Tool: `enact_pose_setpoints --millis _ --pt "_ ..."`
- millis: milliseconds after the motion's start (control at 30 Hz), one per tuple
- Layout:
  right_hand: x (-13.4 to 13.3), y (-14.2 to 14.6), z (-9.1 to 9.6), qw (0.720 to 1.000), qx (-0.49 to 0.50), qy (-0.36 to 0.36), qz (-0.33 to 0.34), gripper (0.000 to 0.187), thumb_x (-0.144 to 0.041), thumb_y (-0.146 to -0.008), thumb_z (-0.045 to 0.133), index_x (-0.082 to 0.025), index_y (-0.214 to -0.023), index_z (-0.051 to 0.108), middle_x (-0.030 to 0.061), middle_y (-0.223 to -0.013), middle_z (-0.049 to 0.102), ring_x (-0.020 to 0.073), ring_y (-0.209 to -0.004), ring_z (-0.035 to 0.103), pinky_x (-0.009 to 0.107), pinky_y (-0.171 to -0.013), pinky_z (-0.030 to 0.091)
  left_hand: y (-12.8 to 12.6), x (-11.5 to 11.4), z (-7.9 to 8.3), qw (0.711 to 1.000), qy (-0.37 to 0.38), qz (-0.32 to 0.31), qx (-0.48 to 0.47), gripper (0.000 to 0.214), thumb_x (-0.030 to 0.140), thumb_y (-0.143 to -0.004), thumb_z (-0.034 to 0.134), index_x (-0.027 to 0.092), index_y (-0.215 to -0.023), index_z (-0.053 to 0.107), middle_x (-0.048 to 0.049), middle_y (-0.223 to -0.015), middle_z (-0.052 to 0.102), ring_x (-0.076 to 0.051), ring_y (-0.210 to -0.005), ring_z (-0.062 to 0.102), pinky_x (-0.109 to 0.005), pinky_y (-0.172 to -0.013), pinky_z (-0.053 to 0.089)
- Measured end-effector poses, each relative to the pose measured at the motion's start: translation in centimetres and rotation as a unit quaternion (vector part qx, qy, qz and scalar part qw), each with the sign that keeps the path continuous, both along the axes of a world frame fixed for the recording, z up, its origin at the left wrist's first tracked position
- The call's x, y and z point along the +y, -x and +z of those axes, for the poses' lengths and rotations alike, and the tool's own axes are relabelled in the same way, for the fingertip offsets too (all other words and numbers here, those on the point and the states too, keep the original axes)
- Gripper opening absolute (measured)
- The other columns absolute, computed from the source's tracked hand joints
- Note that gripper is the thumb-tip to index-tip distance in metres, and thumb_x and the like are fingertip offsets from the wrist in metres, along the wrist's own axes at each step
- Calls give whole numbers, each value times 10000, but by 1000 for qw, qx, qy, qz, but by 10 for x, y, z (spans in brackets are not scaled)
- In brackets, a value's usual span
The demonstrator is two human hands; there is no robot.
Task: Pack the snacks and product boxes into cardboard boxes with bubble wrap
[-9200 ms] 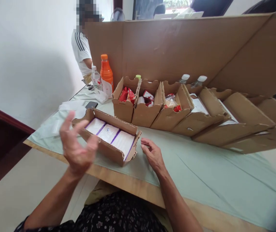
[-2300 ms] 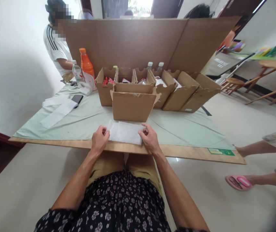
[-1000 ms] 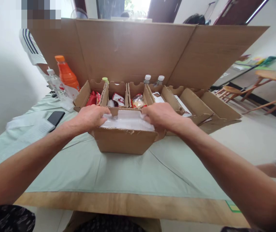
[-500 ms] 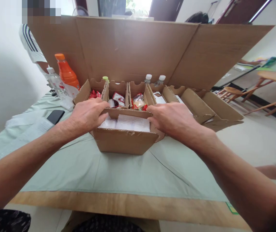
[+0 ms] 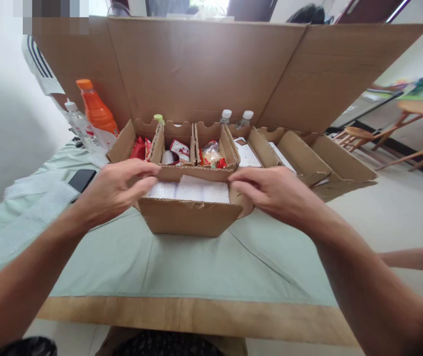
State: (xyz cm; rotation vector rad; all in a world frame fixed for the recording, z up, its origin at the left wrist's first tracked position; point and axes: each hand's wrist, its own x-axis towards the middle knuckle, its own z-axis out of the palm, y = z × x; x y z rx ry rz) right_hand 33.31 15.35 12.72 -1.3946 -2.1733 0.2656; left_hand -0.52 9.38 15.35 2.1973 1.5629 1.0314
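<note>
- Cardboard box [image 5: 185, 217]: one stands nearest you on the worktop [image 5: 196, 314], between your two hands and in front of the row.
- Padding sheet [image 5: 204, 190]: you have one piece visible in that box, lying across its inside just below the rim.
- Row boxes [image 5: 214, 128]: you face six, open-topped, side by side behind the near one.
- Bottles: four show, one orange bottle [image 5: 98, 111], one clear bottle [image 5: 79, 121] beside it, and two white-capped bottles [image 5: 225, 117] behind the row.
- Phone [image 5: 81, 180]: one, lying to your left.
- Your left hand [image 5: 118, 185]: thumb and fingers spread apart at the box's left end, nothing gripped.
- Your right hand [image 5: 274, 185]: loosely curved at the right end, thumb a little apart from the fingers; whether it touches the rim, you cannot tell.
- Look of your box: plain brown and upright, its front wall smooth, its corrugated upper edge frayed near the middle.
- Look of your sheet: whitish, see-through, bubbly, slightly uneven, with faint lines beneath.
</note>
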Motion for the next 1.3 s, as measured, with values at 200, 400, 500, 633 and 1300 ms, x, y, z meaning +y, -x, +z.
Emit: enact_pose_setpoints --millis 200,400,500,633,1300 --pt "-62 -11 -59 989 128 74 -24 552 -601 -930 601 -208 -1318 624 132 -1190 735 278 -976 689 385 -785 574 10 -44 -100 962 27 145 -229 652 509 -845 721 200 -1404 590 -136 -1377 672 -309 -1186 673 -518 -1084 516" --pt "-82 23 -91 961 261 71 -60 592 -598 -903 591 -178 -1320 599 172 -1284 696 327 -1159 658 498 -998 534 -63 -45 -134 937 49 99 -330 766 459 -831 732 146 -1478 469 -186 -1412 630 -348 -1339 595 -549 -1186 427" --pt "-123 -5 -104 954 267 51 -126 617 -635 -868 630 -177 -1281 622 173 -1237 716 358 -1166 667 539 -1030 513 -92 -89 -137 952 48 61 -296 819 377 -843 735 200 -1567 396 -175 -1569 511 -361 -1494 450 -562 -1257 338" --pt "-189 -19 -110 951 243 25 -190 597 -586 -893 644 -207 -1352 599 161 -1262 710 355 -1195 666 517 -1018 531 -88 -152 -142 958 82 54 -268 832 324 -861 721 247 -1608 362 -145 -1592 499 -353 -1506 442 -539 -1257 366" --pt "-164 54 -90 959 269 50 -78 626 -628 -873 656 -185 -1314 620 167 -1275 711 343 -1181 670 516 -1016 540 -66 -164 -142 918 15 223 -328 844 296 -880 688 235 -1616 278 -150 -1601 472 -319 -1521 422 -497 -1283 317"
